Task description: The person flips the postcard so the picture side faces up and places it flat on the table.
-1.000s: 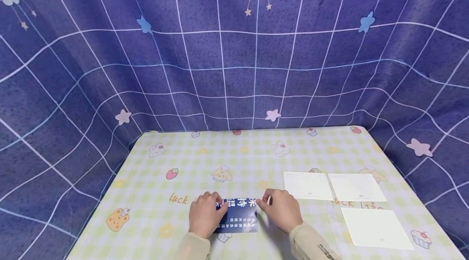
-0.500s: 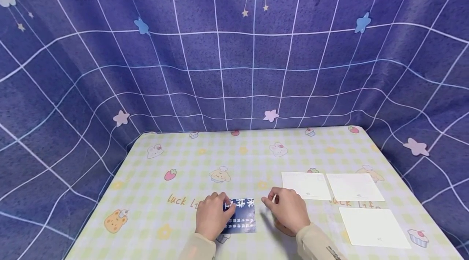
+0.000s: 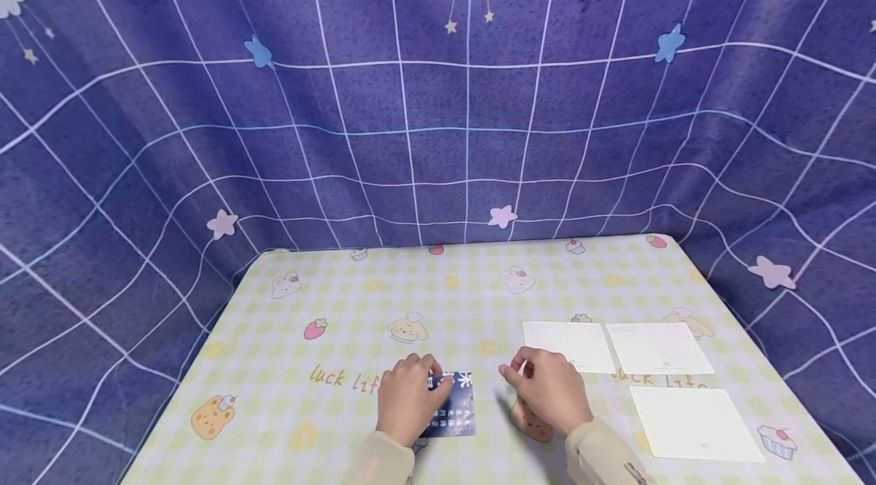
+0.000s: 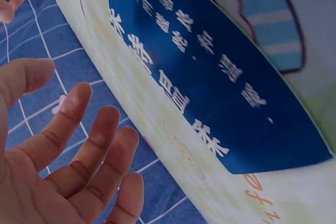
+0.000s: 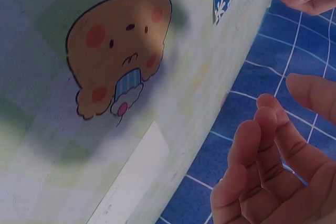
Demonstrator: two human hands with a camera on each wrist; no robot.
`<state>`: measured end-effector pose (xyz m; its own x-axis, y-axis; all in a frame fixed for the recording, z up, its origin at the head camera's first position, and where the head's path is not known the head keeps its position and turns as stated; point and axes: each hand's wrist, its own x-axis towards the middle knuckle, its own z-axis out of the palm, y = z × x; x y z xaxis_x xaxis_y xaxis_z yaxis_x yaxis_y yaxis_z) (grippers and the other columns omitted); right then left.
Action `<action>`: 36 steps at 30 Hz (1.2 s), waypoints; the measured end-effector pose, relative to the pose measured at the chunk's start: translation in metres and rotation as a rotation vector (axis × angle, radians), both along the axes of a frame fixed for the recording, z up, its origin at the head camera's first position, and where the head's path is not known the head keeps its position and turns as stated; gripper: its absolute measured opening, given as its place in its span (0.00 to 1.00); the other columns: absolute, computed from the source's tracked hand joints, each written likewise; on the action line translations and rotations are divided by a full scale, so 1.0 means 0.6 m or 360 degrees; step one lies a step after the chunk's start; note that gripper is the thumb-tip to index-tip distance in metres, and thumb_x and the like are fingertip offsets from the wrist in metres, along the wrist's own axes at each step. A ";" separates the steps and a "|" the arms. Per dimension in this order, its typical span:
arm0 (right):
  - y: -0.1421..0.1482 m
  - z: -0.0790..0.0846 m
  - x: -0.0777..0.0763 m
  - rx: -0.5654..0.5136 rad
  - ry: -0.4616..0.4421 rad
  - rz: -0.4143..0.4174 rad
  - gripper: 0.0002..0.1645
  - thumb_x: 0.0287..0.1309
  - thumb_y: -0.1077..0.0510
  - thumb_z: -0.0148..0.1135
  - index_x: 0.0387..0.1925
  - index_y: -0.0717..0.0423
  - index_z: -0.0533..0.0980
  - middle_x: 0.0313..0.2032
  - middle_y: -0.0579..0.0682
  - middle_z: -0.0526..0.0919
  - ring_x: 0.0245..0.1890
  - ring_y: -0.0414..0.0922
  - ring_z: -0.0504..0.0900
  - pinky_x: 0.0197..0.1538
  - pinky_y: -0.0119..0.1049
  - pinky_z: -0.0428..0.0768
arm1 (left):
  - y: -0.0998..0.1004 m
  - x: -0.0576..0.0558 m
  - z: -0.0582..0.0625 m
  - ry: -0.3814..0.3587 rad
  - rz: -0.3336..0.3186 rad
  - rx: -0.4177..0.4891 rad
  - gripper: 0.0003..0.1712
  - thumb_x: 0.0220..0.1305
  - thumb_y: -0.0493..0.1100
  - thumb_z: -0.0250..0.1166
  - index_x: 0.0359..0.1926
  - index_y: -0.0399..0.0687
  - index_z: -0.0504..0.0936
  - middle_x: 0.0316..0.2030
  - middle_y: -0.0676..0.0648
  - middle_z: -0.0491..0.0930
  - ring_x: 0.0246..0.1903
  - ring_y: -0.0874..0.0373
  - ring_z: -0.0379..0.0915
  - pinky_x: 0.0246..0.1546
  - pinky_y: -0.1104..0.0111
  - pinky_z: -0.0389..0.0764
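A dark blue card (image 3: 457, 413) printed with white characters lies flat on the table, its left part hidden behind my left hand (image 3: 411, 397) in the head view. In the left wrist view that hand's fingers (image 4: 107, 129) are loosely bent and spread, with nothing between them, beside the card (image 4: 210, 77). To the right of the card is my right hand (image 3: 550, 390), above a printed bear (image 3: 530, 422) on the cloth. Seen from the right wrist, its fingers (image 5: 244, 142) are relaxed, the thumb stands apart from them, and they hold nothing.
On the right of the table lie three whitish cards: a back left one (image 3: 568, 344), a back right one (image 3: 660, 348) and a front one (image 3: 698, 424). A checked cloth (image 3: 267, 363) with cartoon prints covers the table. Blue gridded fabric (image 3: 438, 105) hangs behind and at both sides.
My left hand has moved right, covering more of the blue card. My right hand has drawn off to the right from the card's edge. The card stays put; the head view has shifted slightly.
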<state>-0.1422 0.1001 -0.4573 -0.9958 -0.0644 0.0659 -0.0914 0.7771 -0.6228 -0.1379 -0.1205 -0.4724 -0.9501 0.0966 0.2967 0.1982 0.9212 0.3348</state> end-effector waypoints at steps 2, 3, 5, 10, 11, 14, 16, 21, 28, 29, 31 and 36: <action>0.005 0.001 0.000 -0.0009 0.0000 0.0000 0.12 0.60 0.47 0.71 0.26 0.46 0.80 0.18 0.40 0.73 0.16 0.39 0.65 0.20 0.34 0.65 | 0.005 0.000 0.003 -0.0003 -0.0011 0.0011 0.12 0.54 0.52 0.75 0.27 0.53 0.82 0.27 0.53 0.79 0.29 0.52 0.78 0.31 0.56 0.74; 0.007 0.001 0.001 -0.0018 -0.0001 0.0002 0.12 0.60 0.47 0.71 0.27 0.46 0.80 0.18 0.40 0.73 0.16 0.39 0.65 0.19 0.33 0.65 | 0.007 -0.001 0.003 -0.0009 -0.0016 0.0022 0.12 0.54 0.51 0.75 0.27 0.53 0.82 0.27 0.52 0.79 0.30 0.52 0.78 0.32 0.56 0.74; 0.013 0.000 0.002 -0.0026 -0.0007 0.0003 0.11 0.60 0.48 0.71 0.27 0.47 0.81 0.18 0.40 0.73 0.15 0.38 0.65 0.19 0.32 0.65 | 0.011 -0.001 0.005 -0.0020 -0.0029 0.0032 0.11 0.55 0.51 0.75 0.27 0.53 0.82 0.28 0.52 0.80 0.30 0.52 0.78 0.32 0.56 0.75; 0.026 0.000 0.002 -0.0017 -0.0023 -0.0032 0.11 0.61 0.47 0.71 0.28 0.47 0.81 0.19 0.41 0.73 0.15 0.39 0.65 0.18 0.32 0.65 | 0.020 -0.001 0.008 -0.0025 -0.0051 0.0045 0.11 0.56 0.51 0.75 0.27 0.53 0.82 0.28 0.51 0.81 0.30 0.52 0.78 0.33 0.55 0.76; 0.029 0.000 0.002 -0.0014 -0.0026 -0.0041 0.11 0.61 0.47 0.71 0.28 0.47 0.81 0.19 0.41 0.73 0.15 0.39 0.65 0.19 0.33 0.65 | 0.023 -0.001 0.008 -0.0020 -0.0049 0.0044 0.12 0.56 0.52 0.75 0.27 0.53 0.82 0.28 0.51 0.81 0.30 0.52 0.78 0.32 0.56 0.76; 0.039 0.001 0.003 -0.0021 -0.0042 -0.0059 0.11 0.61 0.47 0.70 0.28 0.48 0.81 0.19 0.41 0.73 0.15 0.39 0.65 0.19 0.33 0.65 | 0.030 -0.002 0.006 0.0000 -0.0043 0.0048 0.12 0.55 0.52 0.75 0.25 0.55 0.81 0.28 0.51 0.81 0.29 0.53 0.78 0.32 0.57 0.76; 0.047 0.001 0.004 -0.0023 -0.0046 -0.0071 0.11 0.61 0.48 0.70 0.29 0.48 0.82 0.19 0.41 0.73 0.15 0.40 0.65 0.19 0.33 0.65 | 0.034 -0.004 0.004 0.0005 -0.0044 0.0048 0.12 0.55 0.52 0.75 0.25 0.55 0.80 0.27 0.52 0.80 0.29 0.54 0.77 0.31 0.58 0.75; 0.066 0.000 0.006 0.0001 -0.0042 -0.0108 0.11 0.61 0.48 0.70 0.29 0.48 0.82 0.19 0.42 0.73 0.16 0.40 0.65 0.21 0.34 0.65 | 0.043 -0.006 0.004 -0.0001 -0.0061 0.0049 0.12 0.55 0.52 0.75 0.26 0.55 0.81 0.26 0.53 0.79 0.28 0.54 0.77 0.30 0.59 0.74; 0.098 -0.002 0.009 0.0042 -0.0076 -0.0159 0.11 0.61 0.47 0.70 0.30 0.49 0.82 0.21 0.43 0.75 0.18 0.42 0.67 0.23 0.37 0.66 | 0.056 -0.004 0.007 -0.0047 -0.0080 0.0068 0.12 0.56 0.52 0.75 0.27 0.54 0.82 0.27 0.53 0.79 0.29 0.54 0.78 0.31 0.58 0.75; 0.103 -0.003 0.009 0.0050 -0.0083 -0.0168 0.11 0.61 0.47 0.70 0.30 0.49 0.82 0.21 0.43 0.75 0.18 0.42 0.68 0.23 0.37 0.66 | 0.058 -0.003 0.007 -0.0050 -0.0083 0.0073 0.11 0.55 0.52 0.75 0.27 0.54 0.82 0.27 0.53 0.80 0.30 0.54 0.78 0.32 0.58 0.75; 0.112 -0.004 0.010 0.0060 -0.0086 -0.0181 0.12 0.61 0.47 0.70 0.30 0.49 0.82 0.21 0.43 0.75 0.19 0.42 0.68 0.24 0.37 0.66 | 0.063 -0.004 0.008 -0.0055 -0.0092 0.0081 0.11 0.55 0.51 0.75 0.28 0.53 0.82 0.28 0.53 0.80 0.30 0.53 0.78 0.32 0.57 0.75; 0.130 -0.008 0.013 0.0062 -0.0100 -0.0212 0.12 0.61 0.46 0.70 0.30 0.49 0.82 0.21 0.43 0.76 0.20 0.42 0.69 0.24 0.38 0.67 | 0.075 -0.007 0.008 -0.0055 -0.0110 0.0070 0.11 0.56 0.51 0.75 0.28 0.53 0.83 0.28 0.52 0.80 0.31 0.53 0.79 0.33 0.58 0.76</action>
<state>-0.1344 0.1783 -0.4621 -0.9977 0.0675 0.0029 0.0526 0.8035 -0.5929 -0.1421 -0.0756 -0.4677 -0.9513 0.1502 0.2691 0.2486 0.8899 0.3824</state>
